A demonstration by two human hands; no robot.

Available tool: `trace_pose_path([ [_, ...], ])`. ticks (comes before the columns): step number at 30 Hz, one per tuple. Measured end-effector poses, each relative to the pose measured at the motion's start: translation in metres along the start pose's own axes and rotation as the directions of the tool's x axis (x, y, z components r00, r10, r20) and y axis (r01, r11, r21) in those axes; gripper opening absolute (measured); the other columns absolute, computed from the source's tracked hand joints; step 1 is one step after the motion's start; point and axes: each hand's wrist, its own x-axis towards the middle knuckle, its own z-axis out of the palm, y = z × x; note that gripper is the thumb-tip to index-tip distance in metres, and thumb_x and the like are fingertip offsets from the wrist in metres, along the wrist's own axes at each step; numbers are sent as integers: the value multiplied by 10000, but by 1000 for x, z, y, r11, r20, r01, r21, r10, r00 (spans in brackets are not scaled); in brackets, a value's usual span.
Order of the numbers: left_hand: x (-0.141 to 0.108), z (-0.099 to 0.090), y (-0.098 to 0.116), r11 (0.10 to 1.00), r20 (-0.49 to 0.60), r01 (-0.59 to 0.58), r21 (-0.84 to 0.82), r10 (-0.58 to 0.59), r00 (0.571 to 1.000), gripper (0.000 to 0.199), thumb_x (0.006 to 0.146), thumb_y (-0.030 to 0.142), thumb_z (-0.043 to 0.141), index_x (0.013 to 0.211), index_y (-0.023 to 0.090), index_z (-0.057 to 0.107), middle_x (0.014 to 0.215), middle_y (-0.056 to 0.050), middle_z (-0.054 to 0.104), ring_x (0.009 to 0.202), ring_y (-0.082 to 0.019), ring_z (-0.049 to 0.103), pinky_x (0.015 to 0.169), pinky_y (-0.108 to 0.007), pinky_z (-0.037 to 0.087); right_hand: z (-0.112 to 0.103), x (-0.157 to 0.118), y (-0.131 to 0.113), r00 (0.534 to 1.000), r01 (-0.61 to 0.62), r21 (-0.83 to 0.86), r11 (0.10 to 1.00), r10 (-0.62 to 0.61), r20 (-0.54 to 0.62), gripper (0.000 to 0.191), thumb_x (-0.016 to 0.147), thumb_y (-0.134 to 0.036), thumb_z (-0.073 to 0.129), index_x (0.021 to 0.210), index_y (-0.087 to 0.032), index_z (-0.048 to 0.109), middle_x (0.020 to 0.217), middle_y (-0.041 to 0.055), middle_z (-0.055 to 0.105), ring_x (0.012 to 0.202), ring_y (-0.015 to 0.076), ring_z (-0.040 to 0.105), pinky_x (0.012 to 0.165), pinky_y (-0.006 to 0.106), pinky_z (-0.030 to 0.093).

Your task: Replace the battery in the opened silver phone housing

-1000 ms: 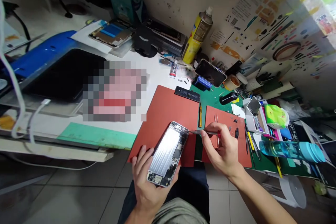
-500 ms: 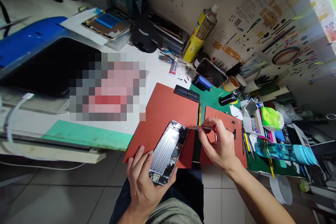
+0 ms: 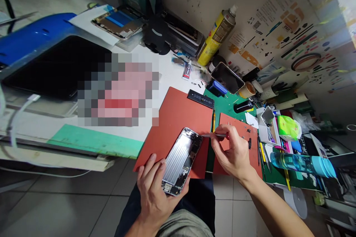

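Note:
An opened phone housing point(image 3: 178, 163) with a bare silver bay and exposed circuit parts rests at a slant in my left hand point(image 3: 154, 181). The fingers of that hand grip its lower left edge and the thumb presses its lower right side. Pinched in my right hand point(image 3: 232, 152) is a thin screwdriver point(image 3: 221, 135), mostly grey, with a red part near the fingers. Its tip meets the upper right corner of the phone housing. Beyond the phone, a black phone battery point(image 3: 200, 99) lies at the far edge of the red mat point(image 3: 178, 114).
A second red mat point(image 3: 222, 163) with small parts lies under my right hand. A yellow-handled tool point(image 3: 213, 120) sits between the mats. Around them are a propped phone point(image 3: 227, 77), a glue tube point(image 3: 187, 70), a spray can point(image 3: 217, 37), a blue bottle point(image 3: 300, 163) and a tablet point(image 3: 58, 66).
The whole view has shifted slightly, moving most things a little rightward in the picture. Both hands keep their grips, and the screwdriver tip stays at the phone's upper right corner.

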Motion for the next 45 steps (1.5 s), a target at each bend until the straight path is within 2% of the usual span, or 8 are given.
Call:
trace_pose_path([
  [7, -1, 1, 0, 1000, -2, 6, 1, -6, 1000, 1033, 805, 350, 956, 1615, 28, 401, 1243, -214, 662, 1520, -396, 538, 1359, -540, 264, -4, 11, -7, 989, 131, -133, 982, -121, 85, 116, 1059, -133, 592, 1088, -235, 547, 877, 20, 687, 713, 168, 649, 649, 302, 541],
  [12, -4, 1, 0, 999, 2, 33, 14, -33, 999, 976, 817, 390, 943, 1587, 82, 429, 1228, -195, 681, 1450, -416, 606, 1323, -590, 321, -12, 28, -14, 928, 254, -78, 964, -220, 301, 120, 1068, -103, 532, 1105, -215, 550, 946, 69, 700, 824, 207, 669, 728, 349, 572],
  [16, -5, 2, 1, 998, 2, 53, 33, -53, 999, 978, 793, 390, 961, 1569, 96, 443, 1214, -189, 686, 1377, -423, 661, 1299, -601, 359, -17, 35, -14, 931, 269, -159, 950, -215, 294, 87, 1094, -175, 591, 1043, -230, 547, 867, 39, 676, 741, 203, 625, 668, 355, 539],
  [20, -3, 2, 2, 999, -2, 35, 31, -35, 999, 952, 799, 369, 954, 1546, 48, 458, 1193, -197, 681, 1388, -409, 651, 1322, -560, 330, -20, 36, -11, 901, 222, -42, 974, -188, 390, 147, 1086, -93, 515, 1128, -228, 553, 1009, 65, 708, 905, 204, 685, 772, 347, 591],
  [25, 1, 1, 3, 1000, 2, 25, 13, -25, 1000, 971, 802, 326, 951, 1563, 14, 434, 1204, -206, 666, 1452, -396, 598, 1348, -524, 287, -13, 35, -8, 942, 229, -136, 964, -184, 280, 86, 1091, -183, 601, 1060, -234, 539, 871, 23, 694, 723, 178, 640, 648, 333, 521],
  [32, 2, 0, 4, 1000, 9, 19, 19, -20, 1000, 1011, 802, 332, 958, 1589, 9, 411, 1208, -208, 662, 1473, -395, 580, 1353, -526, 277, -7, 34, -10, 942, 297, -173, 939, -259, 213, 96, 1090, -172, 580, 1032, -235, 537, 798, 7, 679, 635, 149, 589, 592, 310, 480],
  [36, 2, 0, 5, 999, -3, 14, 37, -14, 1000, 1037, 792, 333, 965, 1605, 42, 391, 1219, -202, 669, 1433, -407, 615, 1329, -555, 324, -6, 34, -9, 943, 280, -149, 948, -243, 226, 78, 1078, -155, 560, 1075, -231, 543, 886, 42, 720, 721, 168, 662, 634, 316, 531],
  [45, 0, 1, 6, 998, -5, 49, 47, -49, 999, 953, 824, 360, 937, 1585, 124, 415, 1213, -167, 680, 1360, -407, 674, 1291, -594, 375, -4, 34, -8, 947, 291, -174, 941, -256, 196, 136, 1064, -124, 564, 1000, -243, 543, 803, 10, 700, 658, 152, 638, 596, 307, 501],
])
